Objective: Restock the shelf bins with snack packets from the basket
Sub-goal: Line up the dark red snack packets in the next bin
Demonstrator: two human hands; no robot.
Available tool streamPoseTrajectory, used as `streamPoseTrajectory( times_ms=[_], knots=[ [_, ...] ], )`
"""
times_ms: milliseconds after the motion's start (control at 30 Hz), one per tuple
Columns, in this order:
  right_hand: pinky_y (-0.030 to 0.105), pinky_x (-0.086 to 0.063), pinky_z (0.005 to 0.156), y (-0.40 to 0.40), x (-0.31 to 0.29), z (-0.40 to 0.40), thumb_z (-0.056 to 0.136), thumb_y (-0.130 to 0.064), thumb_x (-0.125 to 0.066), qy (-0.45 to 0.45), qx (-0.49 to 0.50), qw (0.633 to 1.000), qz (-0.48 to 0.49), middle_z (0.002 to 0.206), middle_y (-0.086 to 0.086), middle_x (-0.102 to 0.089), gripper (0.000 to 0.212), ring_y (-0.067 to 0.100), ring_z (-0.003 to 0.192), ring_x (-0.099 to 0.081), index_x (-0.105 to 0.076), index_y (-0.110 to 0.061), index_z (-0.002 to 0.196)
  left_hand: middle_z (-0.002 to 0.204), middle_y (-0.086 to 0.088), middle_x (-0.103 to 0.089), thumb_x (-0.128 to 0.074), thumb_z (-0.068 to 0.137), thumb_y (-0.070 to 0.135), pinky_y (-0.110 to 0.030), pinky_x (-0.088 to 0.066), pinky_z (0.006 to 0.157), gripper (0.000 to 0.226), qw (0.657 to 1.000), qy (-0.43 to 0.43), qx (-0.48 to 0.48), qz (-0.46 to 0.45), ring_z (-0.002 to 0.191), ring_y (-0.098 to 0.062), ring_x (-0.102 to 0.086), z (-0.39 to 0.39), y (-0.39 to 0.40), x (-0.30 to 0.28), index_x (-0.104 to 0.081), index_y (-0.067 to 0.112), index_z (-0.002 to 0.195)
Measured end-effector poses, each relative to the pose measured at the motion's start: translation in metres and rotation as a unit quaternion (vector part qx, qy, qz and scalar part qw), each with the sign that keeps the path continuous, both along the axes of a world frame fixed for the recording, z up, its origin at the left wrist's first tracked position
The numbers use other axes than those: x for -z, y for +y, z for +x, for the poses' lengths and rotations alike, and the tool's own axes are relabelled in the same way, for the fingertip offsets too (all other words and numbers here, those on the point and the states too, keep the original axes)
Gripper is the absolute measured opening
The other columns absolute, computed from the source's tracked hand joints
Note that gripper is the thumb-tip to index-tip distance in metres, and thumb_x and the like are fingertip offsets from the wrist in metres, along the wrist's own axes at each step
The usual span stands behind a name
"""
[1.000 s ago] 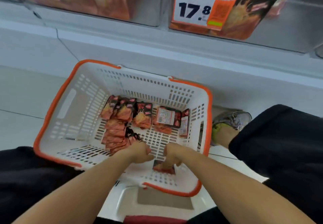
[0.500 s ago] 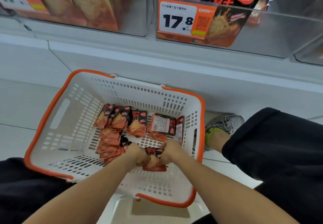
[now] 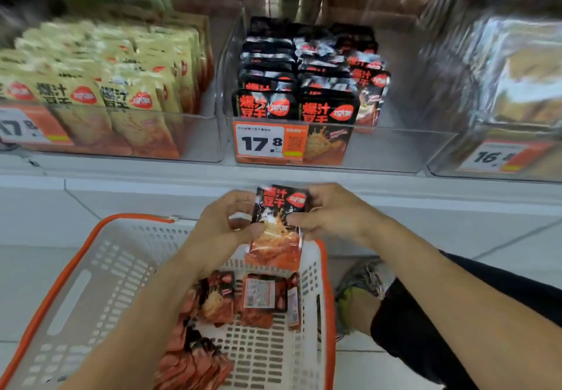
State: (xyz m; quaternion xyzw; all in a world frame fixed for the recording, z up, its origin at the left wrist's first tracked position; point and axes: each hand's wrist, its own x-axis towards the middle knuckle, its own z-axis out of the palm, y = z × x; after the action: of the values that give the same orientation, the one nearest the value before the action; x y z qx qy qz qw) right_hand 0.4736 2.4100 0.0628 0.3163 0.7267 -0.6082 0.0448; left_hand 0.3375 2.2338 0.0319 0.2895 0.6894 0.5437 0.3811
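Both hands, left hand [image 3: 226, 222] and right hand [image 3: 331, 215], pinch one black packet [image 3: 278, 225] over the basket [image 3: 76, 283]; a loose pinch may drop it before the black-packet bin [image 3: 395, 146].

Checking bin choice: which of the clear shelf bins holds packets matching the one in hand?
The middle clear bin, priced 17.8: black-and-red packets like the held packet; the left bin's are beige.

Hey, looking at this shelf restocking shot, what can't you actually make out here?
- Head view, right bin: motion blur smears its contents, and its price tag is cut short.
- Left bin's price tag: the frame's left edge cuts it off.
- Basket: the forearms cover part of the packets inside, so no count.
- Held packet: left hand and right hand fingers hide its side edges.
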Motion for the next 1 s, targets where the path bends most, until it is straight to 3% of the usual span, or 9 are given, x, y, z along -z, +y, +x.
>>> streamPoseTrajectory(
  times_ms=[67, 133, 200, 267, 367, 500, 633, 900, 1000],
  knots=[
    [0.036, -0.062, 0.072, 0.018, -0.041, 0.009, 0.085, -0.009, -0.077, 0.048, -0.017, 0.994, 0.1, 0.103, 0.011, -0.073, 0.036, 0.026, 0.089, -0.073, -0.066, -0.012, 0.119, 0.109, 0.002, -0.061, -0.077, 0.084, 0.012, -0.024, -0.054, 0.079, 0.034, 0.994, 0.087, -0.013, 0.061, 0.089, -0.01, -0.064, 0.011, 0.017, -0.026, -0.06, 0.025, 0.112],
    [0.04, -0.061, 0.071, 0.036, -0.083, 0.02, 0.084, -0.009, -0.078, 0.156, 0.022, 0.967, 0.201, 0.093, 0.014, -0.073, 0.026, 0.031, 0.086, -0.072, -0.066, -0.01, 0.107, 0.115, 0.009, -0.054, -0.075, 0.088, 0.016, -0.019, -0.048, 0.09, 0.032, 0.957, 0.255, -0.075, 0.12, 0.104, -0.008, -0.06, 0.018, 0.034, -0.052, -0.059, 0.03, 0.112],
    [0.033, -0.058, 0.07, 0.055, -0.119, 0.033, 0.084, -0.017, -0.077, 0.26, 0.109, 0.891, 0.357, 0.085, 0.004, -0.07, 0.022, 0.026, 0.077, -0.069, -0.062, -0.023, 0.098, 0.125, 0.003, -0.045, -0.069, 0.089, 0.01, -0.025, -0.04, 0.103, 0.032, 0.883, 0.414, -0.135, 0.177, 0.119, -0.018, -0.05, 0.016, 0.052, -0.077, -0.06, 0.021, 0.118],
    [0.039, -0.056, 0.072, 0.072, -0.145, 0.046, 0.086, -0.025, -0.072, 0.321, 0.211, 0.803, 0.454, 0.086, -0.003, -0.066, 0.024, 0.026, 0.077, -0.067, -0.052, -0.036, 0.095, 0.137, -0.011, -0.042, -0.066, 0.087, 0.017, -0.037, -0.031, 0.112, 0.041, 0.817, 0.529, -0.152, 0.174, 0.132, -0.029, -0.04, 0.009, 0.071, -0.094, -0.057, 0.011, 0.127],
    [0.04, -0.052, 0.075, 0.099, -0.153, 0.056, 0.087, -0.023, -0.066, 0.311, 0.259, 0.744, 0.531, 0.086, -0.01, -0.06, 0.027, 0.023, 0.08, -0.062, -0.049, -0.032, 0.105, 0.152, -0.02, -0.034, -0.057, 0.091, 0.04, -0.052, -0.021, 0.117, 0.057, 0.778, 0.613, -0.112, 0.077, 0.146, -0.039, -0.025, -0.001, 0.094, -0.098, -0.049, 0.016, 0.142],
    [0.034, -0.043, 0.073, 0.13, -0.13, 0.034, 0.089, -0.015, -0.07, 0.064, 0.196, 0.818, 0.538, 0.096, 0.008, -0.063, 0.041, 0.025, 0.081, -0.055, -0.046, -0.015, 0.123, 0.15, -0.017, -0.043, -0.04, 0.095, 0.055, -0.056, -0.014, 0.119, 0.061, 0.733, 0.677, -0.051, -0.034, 0.144, -0.038, -0.031, -0.008, 0.105, -0.078, -0.046, 0.021, 0.145],
    [0.039, -0.053, 0.084, 0.155, -0.106, -0.007, 0.086, -0.015, -0.076, -0.059, 0.152, 0.849, 0.502, 0.111, 0.021, -0.065, 0.05, 0.034, 0.096, -0.063, -0.048, -0.007, 0.126, 0.149, -0.016, -0.043, -0.042, 0.093, 0.054, -0.056, -0.012, 0.118, 0.062, 0.71, 0.699, -0.055, -0.057, 0.142, -0.039, -0.033, -0.01, 0.109, -0.076, -0.044, 0.021, 0.145],
    [0.04, -0.049, 0.086, 0.176, -0.092, -0.039, 0.081, -0.015, -0.083, -0.102, 0.182, 0.844, 0.494, 0.133, 0.027, -0.047, 0.071, 0.041, 0.112, -0.058, -0.036, -0.002, 0.133, 0.151, -0.014, -0.042, -0.042, 0.093, 0.055, -0.056, -0.01, 0.119, 0.063, 0.719, 0.691, -0.046, -0.056, 0.144, -0.037, -0.03, -0.011, 0.11, -0.075, -0.043, 0.022, 0.146],
    [0.036, -0.047, 0.083, 0.164, -0.096, -0.029, 0.086, -0.008, -0.075, -0.056, 0.201, 0.83, 0.518, 0.141, 0.025, -0.037, 0.06, 0.039, 0.109, -0.059, -0.037, -0.004, 0.133, 0.154, -0.016, -0.037, -0.046, 0.094, 0.051, -0.053, -0.005, 0.122, 0.063, 0.749, 0.66, -0.054, 0.021, 0.15, -0.036, -0.019, -0.008, 0.108, -0.077, -0.042, 0.018, 0.147]
  ],
)
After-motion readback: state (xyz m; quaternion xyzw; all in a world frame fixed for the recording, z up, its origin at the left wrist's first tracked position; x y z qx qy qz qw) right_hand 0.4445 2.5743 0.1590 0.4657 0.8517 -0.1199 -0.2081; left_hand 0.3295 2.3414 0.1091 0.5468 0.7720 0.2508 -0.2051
